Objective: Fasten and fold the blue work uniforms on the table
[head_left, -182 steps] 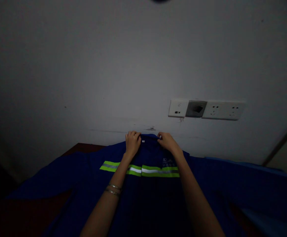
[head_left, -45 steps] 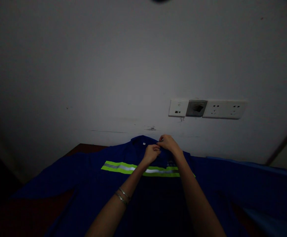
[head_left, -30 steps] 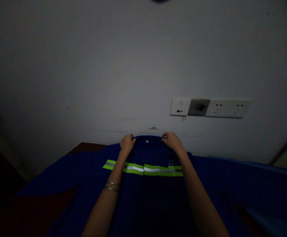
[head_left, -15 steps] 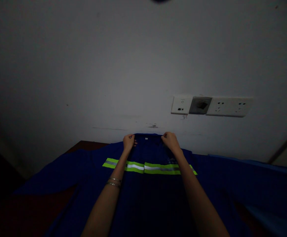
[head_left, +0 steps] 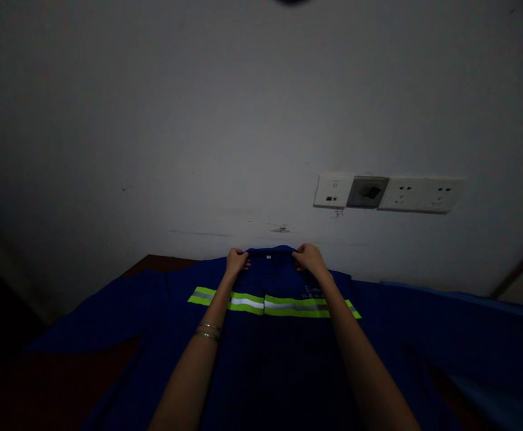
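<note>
Dim light falls on a pale wall [head_left: 198, 120] that fills most of the view, with 1 strip of wall plates [head_left: 389, 193] set into it at the right: 3 plates side by side, 2 white and 1 grey between them. Below the wall, 1 dark reddish tabletop [head_left: 153, 264] shows at its far left corner and again at the lower left.

1 blue work jacket [head_left: 270, 359] lies spread flat over that tabletop, collar toward the wall, both sleeves stretched out to the left and right. 1 yellow-green reflective band [head_left: 272, 304] with a silver centre crosses its chest, and 1 small white tag [head_left: 268, 257] sits inside the collar [head_left: 270, 252].

2 bare forearms reach forward from the bottom edge, roughly parallel, over the body of the jacket. The left hand [head_left: 235, 262] is closed on the left end of the collar, fingers curled over the cloth. The right hand [head_left: 308, 258] pinches the right end of the collar in the same way, knuckles up. The collar runs between the 2 hands, just short of the wall. 2 thin bangles [head_left: 207, 331] circle the left wrist, which crosses the reflective band; the right forearm crosses it too.
</note>
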Motion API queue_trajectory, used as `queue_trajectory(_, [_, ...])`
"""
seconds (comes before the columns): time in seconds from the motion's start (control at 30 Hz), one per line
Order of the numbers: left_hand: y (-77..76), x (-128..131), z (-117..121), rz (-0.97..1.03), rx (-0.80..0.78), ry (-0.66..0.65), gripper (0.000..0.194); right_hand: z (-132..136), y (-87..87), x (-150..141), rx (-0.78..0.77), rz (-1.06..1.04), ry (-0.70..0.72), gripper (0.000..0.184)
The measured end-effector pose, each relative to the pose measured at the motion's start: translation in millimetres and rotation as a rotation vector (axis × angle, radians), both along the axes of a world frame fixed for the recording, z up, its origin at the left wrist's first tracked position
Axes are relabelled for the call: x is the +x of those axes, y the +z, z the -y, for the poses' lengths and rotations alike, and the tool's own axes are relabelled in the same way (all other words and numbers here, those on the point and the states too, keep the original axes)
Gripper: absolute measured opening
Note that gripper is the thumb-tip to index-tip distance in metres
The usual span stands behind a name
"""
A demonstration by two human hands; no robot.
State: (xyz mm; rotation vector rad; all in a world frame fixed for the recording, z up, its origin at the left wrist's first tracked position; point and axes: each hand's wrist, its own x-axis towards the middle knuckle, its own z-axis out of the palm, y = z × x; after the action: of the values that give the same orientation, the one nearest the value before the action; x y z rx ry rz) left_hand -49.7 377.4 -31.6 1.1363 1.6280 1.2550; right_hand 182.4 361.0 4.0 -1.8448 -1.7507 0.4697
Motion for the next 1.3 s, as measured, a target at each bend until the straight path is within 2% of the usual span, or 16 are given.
queue_trajectory(0.1, [-4.5,-0.3,0.5,-0.084,0.027,0.023,0.033,3.4,1.5,-1.3,0.006,0.040,-0.012,0.020])
queue_trajectory(0.2, [-3.2,-2.5,2.7,-0.259,0.034,0.016,0.032,10.5,9.7,-2.8,0.059,0.137,-0.055,0.024])
queue_trajectory(0.33, [16.0,-7.5,9.5,-0.545,0.061,-0.047,0.026,27.5,35.9,-6.1,0.116,0.324,-0.057,0.031])
queue_trajectory(0.43, [34.0,-6.0,17.6,-0.688,0.116,-0.139,0.014,40.0,55.1,-12.1,0.050,0.278,0.110,0.023])
queue_trajectory(0.5, [40.0,-1.3,23.7,-0.722,0.091,-0.297,0.010,44.6,58.8,-18.1,-0.062,0.165,0.265,0.017])
queue_trajectory(0.57, [39.2,5.0,29.4,-0.717,0.014,-0.491,0.018,46.2,53.0,-24.6,-0.207,0.083,0.372,0.015])
queue_trajectory(0.63, [33.7,10.9,33.8,-0.704,-0.091,-0.644,0.026,46.2,39.7,-30.0,-0.335,0.108,0.411,0.018])
queue_trajectory(0.8, [23.6,18.8,38.0,-0.771,-0.339,-0.830,0.039,49.2,3.9,-33.8,-0.427,0.227,0.425,0.024])
queue_trajectory(0.9, [24.7,19.0,38.0,-0.836,-0.460,-0.859,0.039,51.9,-7.3,-35.3,-0.436,0.250,0.436,0.027])
queue_trajectory(1.03, [25.0,18.8,38.0,-0.836,-0.546,-0.856,0.039,52.2,-16.0,-43.5,-0.426,0.284,0.455,0.032])
queue_trajectory(1.3, [21.4,16.8,37.1,-0.804,-0.699,-0.826,0.041,50.1,-23.6,-48.5,-0.386,0.289,0.472,0.024])
